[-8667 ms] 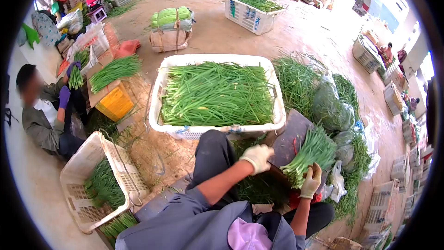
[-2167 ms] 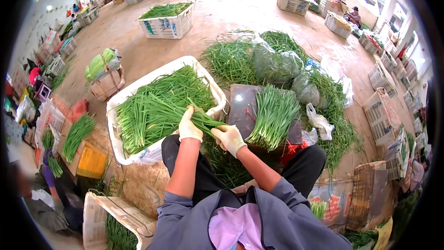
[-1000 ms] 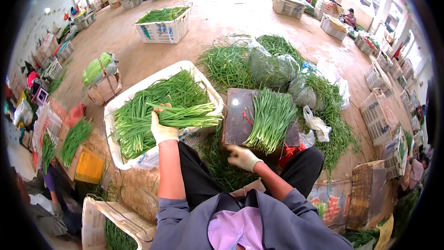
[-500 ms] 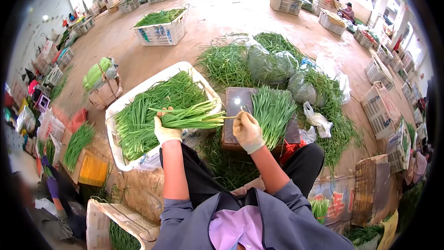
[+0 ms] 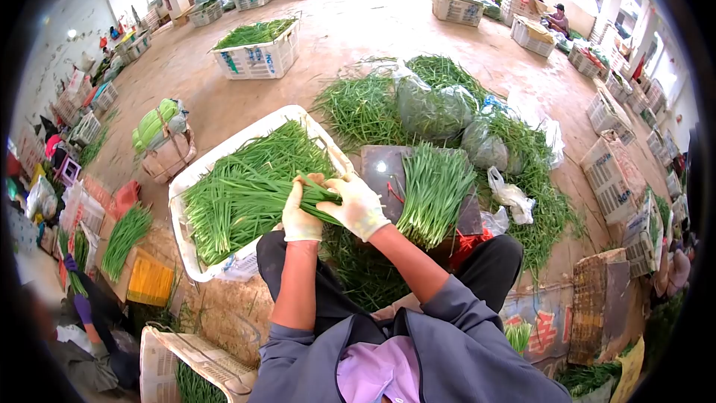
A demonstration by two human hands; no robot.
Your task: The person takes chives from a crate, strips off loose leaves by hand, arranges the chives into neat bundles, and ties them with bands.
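My left hand (image 5: 302,213), in a pale glove, is closed round a bunch of green stalks (image 5: 287,198) at the right part of the white crate (image 5: 179,216). Against the stem end of that bunch, my right hand (image 5: 356,207), also gloved, is wrapped with its fingers close to the left ones. Long green stalks (image 5: 246,172) fill the crate beneath the bunch. To the right, a large loose bundle (image 5: 434,194) lies on a dark board (image 5: 382,172), stem ends toward me. Red ties (image 5: 470,242) hang at the board's front edge.
Heaped greens (image 5: 365,110) and filled plastic bags (image 5: 432,112) lie beyond the board. A tilted crate (image 5: 194,362) stands at lower left, near a co-worker in purple gloves (image 5: 82,306). A filled crate (image 5: 257,58) and a strapped bundle (image 5: 168,142) stand farther off.
My right hand has moved left from beside the board to the bunch and closed on it. The bunch, lying sideways before, now has its stem end within my right hand.
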